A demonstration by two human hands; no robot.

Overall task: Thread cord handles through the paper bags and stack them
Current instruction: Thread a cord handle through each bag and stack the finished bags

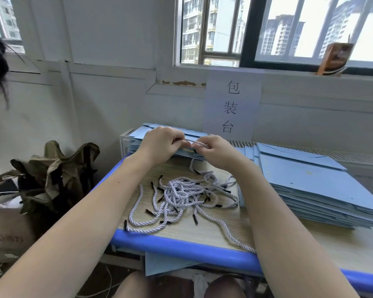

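- left hand and right hand are raised over the far side of the table, each pinching the same white twisted cord with curled fingers, the short span stretched between them.
- the held cord sits just in front of a stack of flat blue paper bags at the table's far end.
- a tangled pile of cords with dark tips lies mid-table.
- a second, taller stack of blue bags rests to the right.
- a paper sign hangs on the wall behind.
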